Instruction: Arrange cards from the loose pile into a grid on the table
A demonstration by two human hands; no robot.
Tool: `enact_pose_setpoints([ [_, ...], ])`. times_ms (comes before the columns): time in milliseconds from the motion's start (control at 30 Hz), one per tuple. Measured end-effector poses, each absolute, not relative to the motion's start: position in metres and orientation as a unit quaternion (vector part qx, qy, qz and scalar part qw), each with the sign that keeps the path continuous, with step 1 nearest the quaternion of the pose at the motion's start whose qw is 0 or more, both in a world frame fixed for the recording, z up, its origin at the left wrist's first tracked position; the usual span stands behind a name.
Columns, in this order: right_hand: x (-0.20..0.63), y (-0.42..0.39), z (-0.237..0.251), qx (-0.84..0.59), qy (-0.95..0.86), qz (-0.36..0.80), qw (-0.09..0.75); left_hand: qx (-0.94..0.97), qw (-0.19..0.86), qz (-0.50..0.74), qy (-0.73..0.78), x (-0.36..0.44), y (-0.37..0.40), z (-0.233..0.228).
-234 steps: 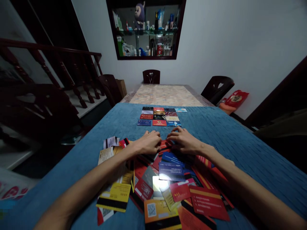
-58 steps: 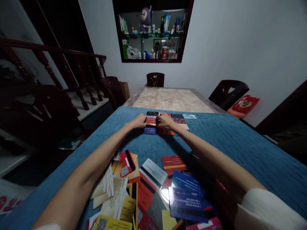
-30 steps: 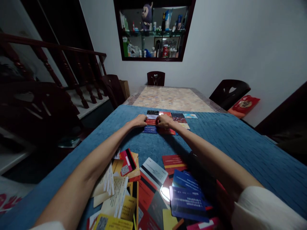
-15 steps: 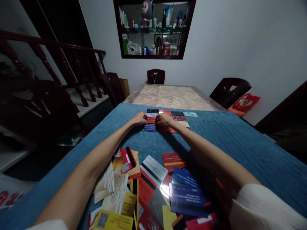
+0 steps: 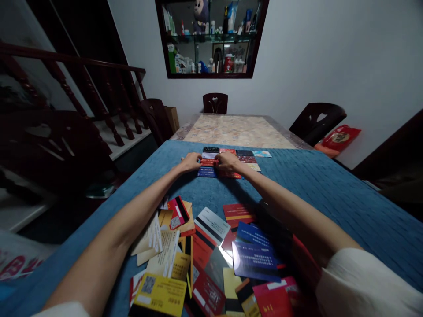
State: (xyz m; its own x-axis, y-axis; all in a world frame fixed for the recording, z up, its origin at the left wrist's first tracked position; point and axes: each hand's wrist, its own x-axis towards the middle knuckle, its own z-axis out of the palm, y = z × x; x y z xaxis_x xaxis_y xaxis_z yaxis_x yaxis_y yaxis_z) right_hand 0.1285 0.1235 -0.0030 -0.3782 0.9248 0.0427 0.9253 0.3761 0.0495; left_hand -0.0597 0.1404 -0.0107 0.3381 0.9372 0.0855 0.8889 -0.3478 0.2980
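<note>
While both your arms stretch far out over the blue cloth [image 5: 317, 185], your left hand [image 5: 191, 161] and right hand [image 5: 228, 161] meet over the grid [image 5: 231, 161] of cards laid in neat rows, well away from you. Between them sits a red card [image 5: 209, 162], and you look to be pinching it from either end, left fingertips [image 5: 199, 161] on one short edge, right on the other; fingers curled low, nearly closed, though exactly how firmly they hold it I can't tell from here, it's small and dim. That two-ended hold makes sense: it lets you square the card against its neighbours, the blue card [image 5: 206, 172] just below and the black card [image 5: 210, 150] above. The rows run edge to edge, so any nudge shows. Close to you, under your forearms, lies the loose pile [image 5: 211, 255], cards overlapping at all angles, a yellow card [image 5: 160, 294] nearest, a dark blue one [image 5: 254, 260] tilted on top. Beyond the cloth the bare tabletop [image 5: 236, 130] runs to a chair [image 5: 215, 102], and a wall cabinet [image 5: 211, 39] hangs above.
</note>
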Motion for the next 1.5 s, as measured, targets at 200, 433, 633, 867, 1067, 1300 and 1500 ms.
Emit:
enact_pose_setpoints([
  [200, 0.136, 0.093, 0.003, -0.524, -0.851, -0.044, 0.020, 0.834, 0.066, 0.133, 0.531, -0.069, 0.105, 0.003],
  [433, 0.140, 0.043, 0.000, -0.484, -0.874, -0.026, 0.040, 0.871, 0.079, 0.112, 0.471, -0.070, 0.046, 0.014],
  [633, 0.145, -0.003, 0.002, -0.441, -0.895, 0.000, 0.065, 0.917, 0.120, 0.057, 0.375, -0.059, 0.002, 0.018],
  [867, 0.144, -0.045, 0.001, -0.422, -0.905, 0.030, 0.044, 0.935, 0.123, -0.053, 0.328, -0.050, -0.017, 0.015],
  [1067, 0.144, -0.055, -0.004, -0.425, -0.904, 0.046, 0.025, 0.934, 0.107, -0.092, 0.330, -0.051, -0.018, 0.012],
  [1300, 0.144, -0.056, -0.007, -0.426, -0.903, 0.046, 0.016, 0.932, 0.136, -0.100, 0.321, -0.051, -0.019, 0.012],
  [1500, 0.144, -0.057, -0.009, -0.425, -0.904, 0.043, 0.024, 0.932, 0.130, -0.108, 0.321, -0.049, -0.019, 0.011],
])
